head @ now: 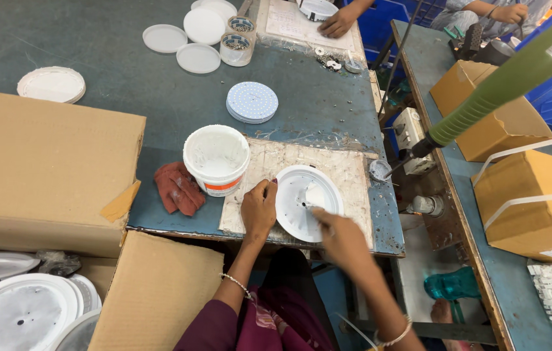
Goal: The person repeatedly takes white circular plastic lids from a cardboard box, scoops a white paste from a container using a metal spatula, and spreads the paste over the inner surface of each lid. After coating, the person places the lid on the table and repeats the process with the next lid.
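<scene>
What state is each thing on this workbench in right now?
white round housing: lying flat, hollow side up
left hand: steadying the housing's rim
right hand: blurred, working inside the housing
white bucket: upright, uncovered
red cloth: crumpled
green tool: hanging, tilted

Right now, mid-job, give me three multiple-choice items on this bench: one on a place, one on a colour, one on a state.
1. Where is the white bucket?
A. left of the white round housing
B. on the cardboard box
C. on the floor

2. What colour is the rag?
A. blue
B. reddish brown
C. yellow

3. What is the left hand doing?
A. gripping the bucket
B. hanging free
C. steadying the housing's rim

Answers: 1 A, the bucket stands beside the housing on the blue-grey table. 2 B, the cloth is rust red. 3 C, its fingers rest on the rim while the right hand reaches into the housing.
</scene>
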